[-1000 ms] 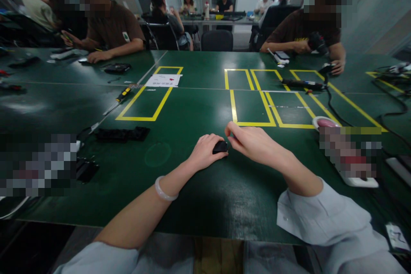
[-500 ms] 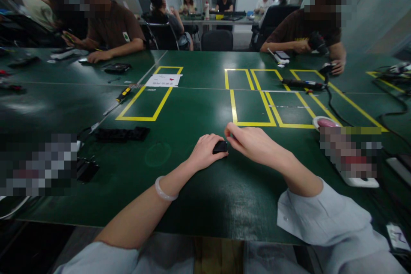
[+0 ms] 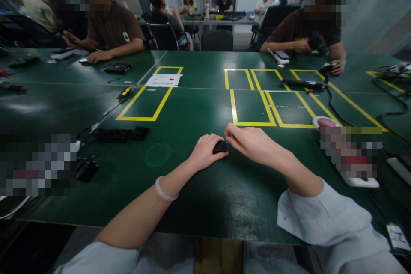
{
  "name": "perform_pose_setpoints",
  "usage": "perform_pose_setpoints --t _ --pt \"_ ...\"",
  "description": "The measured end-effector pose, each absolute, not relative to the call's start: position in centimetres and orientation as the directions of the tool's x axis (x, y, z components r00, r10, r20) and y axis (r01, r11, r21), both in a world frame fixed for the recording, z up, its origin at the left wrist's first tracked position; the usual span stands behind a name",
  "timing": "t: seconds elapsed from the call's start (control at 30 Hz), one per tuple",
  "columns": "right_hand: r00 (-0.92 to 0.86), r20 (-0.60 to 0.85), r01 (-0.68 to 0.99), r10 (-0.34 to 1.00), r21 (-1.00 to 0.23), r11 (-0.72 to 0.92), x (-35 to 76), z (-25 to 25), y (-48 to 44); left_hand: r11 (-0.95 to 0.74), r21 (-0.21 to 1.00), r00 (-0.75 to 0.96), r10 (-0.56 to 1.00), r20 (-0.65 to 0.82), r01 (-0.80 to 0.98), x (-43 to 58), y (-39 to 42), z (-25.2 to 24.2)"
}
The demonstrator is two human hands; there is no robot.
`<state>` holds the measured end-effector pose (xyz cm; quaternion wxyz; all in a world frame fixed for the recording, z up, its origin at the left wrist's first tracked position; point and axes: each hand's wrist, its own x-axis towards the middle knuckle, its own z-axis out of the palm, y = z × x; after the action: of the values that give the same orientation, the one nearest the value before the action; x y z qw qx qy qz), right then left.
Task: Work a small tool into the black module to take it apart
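Note:
My left hand point(image 3: 205, 152) rests on the green table point(image 3: 199, 197) with its fingers curled round a small black object point(image 3: 220, 147), which lies on the table surface. My right hand point(image 3: 253, 143) sits just to the right of it, fingers pinched together at the object's right end. Whether the pinch holds a small part is too small to tell. A white bangle point(image 3: 164, 191) circles my left wrist.
Yellow tape rectangles point(image 3: 253, 107) mark the table ahead. A flat black part point(image 3: 122, 134) and a screwdriver point(image 3: 116, 102) lie to the left, a white paper point(image 3: 163, 80) farther back. Cables point(image 3: 334, 102) and a white device point(image 3: 353, 175) sit at right. People work along the far edge.

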<state>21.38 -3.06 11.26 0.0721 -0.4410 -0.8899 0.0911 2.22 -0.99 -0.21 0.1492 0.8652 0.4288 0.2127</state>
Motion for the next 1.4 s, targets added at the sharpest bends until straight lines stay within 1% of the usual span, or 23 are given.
perform_pose_setpoints --t 0.23,0.43,0.57,0.7,0.93,1.0,1.17,1.4 --pt "-0.61 0.08 0.755 0.788 -0.242 0.609 21.63 11.07 -3.12 -0.586 0.434 0.546 0.806 0.227 0.684 2.22 -1.0 -0.14" --pt "-0.581 0.029 0.79 0.813 -0.221 0.572 21.36 11.09 -2.97 -0.588 0.444 0.543 0.805 0.238 0.676 2.24 -0.92 -0.4" --pt "-0.625 0.048 0.745 0.779 -0.262 0.614 21.61 11.07 -3.06 -0.578 0.438 0.537 0.812 0.228 0.688 2.23 -0.86 -0.47" --pt "-0.621 0.059 0.739 0.782 -0.289 0.609 21.67 11.19 -3.19 -0.59 0.433 0.542 0.804 0.243 0.682 2.2 -0.9 -0.4" --pt "-0.593 0.013 0.778 0.805 -0.248 0.577 21.22 11.59 -3.24 -0.576 0.458 0.538 0.812 0.226 0.677 2.26 -0.99 -0.16" --pt "-0.598 0.02 0.775 0.801 -0.24 0.585 21.32 11.49 -3.18 -0.573 0.453 0.537 0.814 0.222 0.683 2.28 -0.98 -0.1" --pt "-0.62 0.063 0.745 0.782 -0.268 0.612 21.69 11.15 -3.07 -0.58 0.436 0.539 0.811 0.228 0.689 2.26 -0.99 -0.14" --pt "-0.6 0.029 0.767 0.799 -0.262 0.586 21.29 11.3 -3.17 -0.584 0.447 0.542 0.807 0.233 0.678 2.2 -1.01 -0.29"
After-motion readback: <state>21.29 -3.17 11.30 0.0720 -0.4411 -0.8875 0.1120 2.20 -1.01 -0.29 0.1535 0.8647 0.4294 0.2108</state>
